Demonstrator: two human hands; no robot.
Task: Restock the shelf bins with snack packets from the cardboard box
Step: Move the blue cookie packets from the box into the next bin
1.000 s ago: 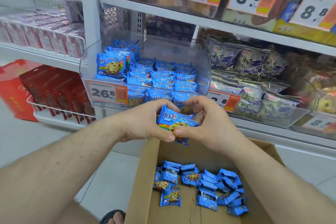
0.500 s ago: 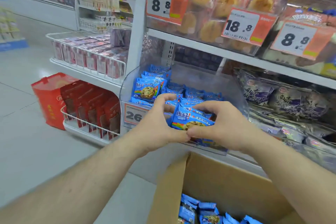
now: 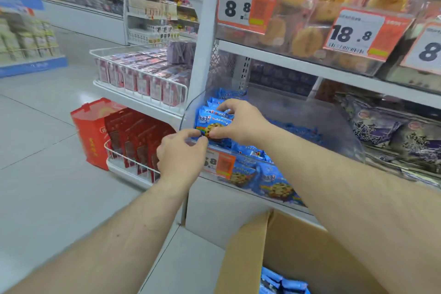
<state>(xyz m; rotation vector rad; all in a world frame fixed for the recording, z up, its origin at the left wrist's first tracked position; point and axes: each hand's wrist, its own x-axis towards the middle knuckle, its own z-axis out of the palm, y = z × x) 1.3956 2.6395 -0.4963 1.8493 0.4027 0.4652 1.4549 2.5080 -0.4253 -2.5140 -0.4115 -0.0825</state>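
The right hand [image 3: 241, 122] reaches over the front wall of the clear bin [image 3: 343, 136] and pinches a stack of blue packets [image 3: 214, 124] at the bin's left end, thumb under the stack's near edge and fingers curled over its far top. The left hand [image 3: 181, 155] sits just in front of the bin's left corner, its thumb and forefinger pressed together at the stack's lower near corner; whether they grip the wrapper, I cannot tell. More blue packets lie across the bin floor to the right. A price tag [image 3: 222, 164] hangs on the bin front. Near right, the cardboard box [image 3: 241, 260] stands open with blue packets inside. Red bags [image 3: 133, 136] fill a wire basket at left.
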